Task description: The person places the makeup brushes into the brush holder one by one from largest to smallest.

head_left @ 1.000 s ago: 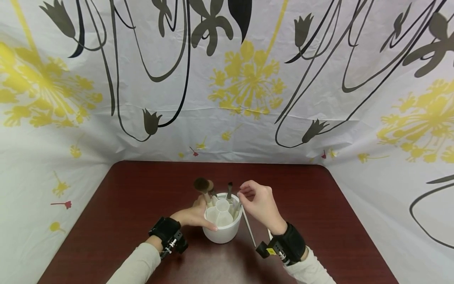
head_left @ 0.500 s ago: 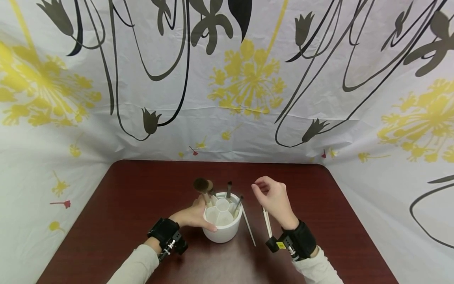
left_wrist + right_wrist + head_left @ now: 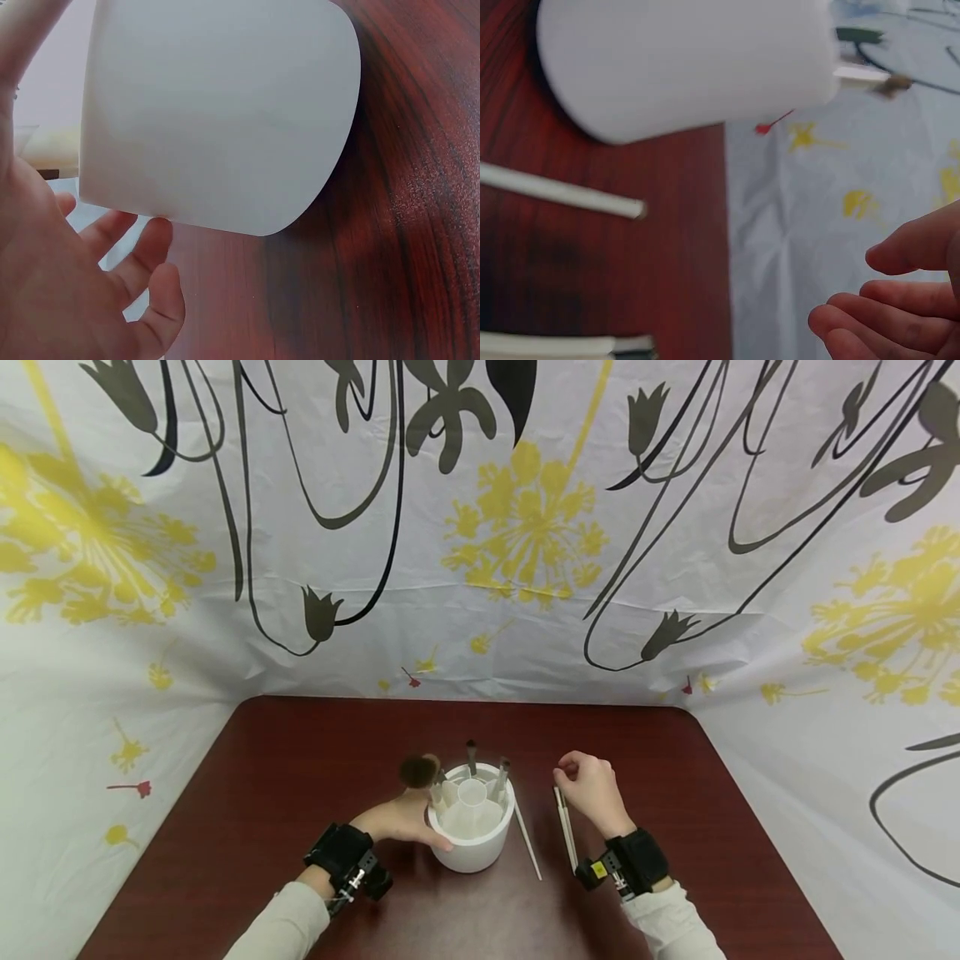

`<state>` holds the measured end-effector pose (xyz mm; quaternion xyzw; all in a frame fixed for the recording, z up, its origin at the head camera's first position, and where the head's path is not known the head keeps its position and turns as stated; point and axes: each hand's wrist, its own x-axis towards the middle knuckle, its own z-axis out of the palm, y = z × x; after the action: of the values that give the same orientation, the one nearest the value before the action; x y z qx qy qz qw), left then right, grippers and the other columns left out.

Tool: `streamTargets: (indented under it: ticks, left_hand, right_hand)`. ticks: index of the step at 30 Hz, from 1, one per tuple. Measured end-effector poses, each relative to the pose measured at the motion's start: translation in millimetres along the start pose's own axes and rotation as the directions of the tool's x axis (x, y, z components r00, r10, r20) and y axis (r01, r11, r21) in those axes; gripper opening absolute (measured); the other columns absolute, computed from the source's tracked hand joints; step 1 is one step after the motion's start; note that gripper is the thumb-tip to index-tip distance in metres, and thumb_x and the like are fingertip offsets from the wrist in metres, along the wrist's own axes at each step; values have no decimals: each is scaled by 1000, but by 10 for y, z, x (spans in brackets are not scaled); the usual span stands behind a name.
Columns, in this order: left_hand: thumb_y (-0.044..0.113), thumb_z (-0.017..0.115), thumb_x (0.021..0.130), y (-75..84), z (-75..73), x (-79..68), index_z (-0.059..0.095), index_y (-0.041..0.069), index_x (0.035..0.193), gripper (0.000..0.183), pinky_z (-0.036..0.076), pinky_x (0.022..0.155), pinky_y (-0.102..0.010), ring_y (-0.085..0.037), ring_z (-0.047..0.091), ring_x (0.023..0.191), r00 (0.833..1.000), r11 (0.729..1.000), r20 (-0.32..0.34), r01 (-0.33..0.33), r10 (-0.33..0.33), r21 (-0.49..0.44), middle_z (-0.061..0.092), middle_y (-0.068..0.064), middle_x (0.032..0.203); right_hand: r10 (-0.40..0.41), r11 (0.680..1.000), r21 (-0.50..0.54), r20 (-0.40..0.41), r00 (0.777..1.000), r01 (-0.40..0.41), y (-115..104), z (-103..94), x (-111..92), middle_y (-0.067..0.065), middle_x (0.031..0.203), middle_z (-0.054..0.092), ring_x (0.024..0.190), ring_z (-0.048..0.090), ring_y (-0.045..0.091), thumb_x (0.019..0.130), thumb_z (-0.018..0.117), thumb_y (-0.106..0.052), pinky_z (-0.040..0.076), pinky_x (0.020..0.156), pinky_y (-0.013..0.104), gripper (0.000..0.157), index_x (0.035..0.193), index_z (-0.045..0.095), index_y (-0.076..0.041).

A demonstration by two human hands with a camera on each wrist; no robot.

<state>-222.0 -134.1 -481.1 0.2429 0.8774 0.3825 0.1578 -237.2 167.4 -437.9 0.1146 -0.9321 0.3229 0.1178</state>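
A white round brush holder [image 3: 474,857], divided inside into compartments, stands upright on the table. My left hand [image 3: 405,820] grips its left side, thumb at the front; the left wrist view shows the fingers along its rim. In the holder stand a big fluffy makeup brush [image 3: 417,771] at the left, a small dark-tipped brush [image 3: 471,752] at the back and another small brush [image 3: 503,774] at the right. My right hand [image 3: 592,789], fingers loosely curled around nothing, hovers just past the top ends of two pale-handled brushes [image 3: 566,833] lying side by side.
One thin pale stick [image 3: 527,840] lies between the holder and the pair of brushes. The dark red table [image 3: 337,752] has rounded far corners. Behind it hangs a white cloth [image 3: 450,643] with yellow and grey flowers.
My right hand has moved from the holder's right rim to the right, then down towards the two lying brushes. The holder has turned slightly counterclockwise under my left hand, its brushes shifting with it.
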Motion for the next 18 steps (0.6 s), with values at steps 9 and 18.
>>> streamTargets:
  ticks: [9,18]
  left_hand:
    - [13,84,58,104,-48,-64,10,-10,134,108,22,100,-57,-41,24,127,995,984,-64,-89,80,-157,15,-30,140]
    - [22,86,58,-67,-49,38,7,4,138,114,22,101,-54,-36,24,129,985,969,-13,-169,170,-178,18,-28,140]
  right_hand:
    - [83,991,-112,66,994,-75,288,146,-37,10,78,64,64,58,18,77,66,-8,46,57,33,14,88,65,0]
    - [201,965,-207,182,963,-162,463,303,-125,4,68,57,52,46,14,76,70,-14,34,47,28,22,91,63,0]
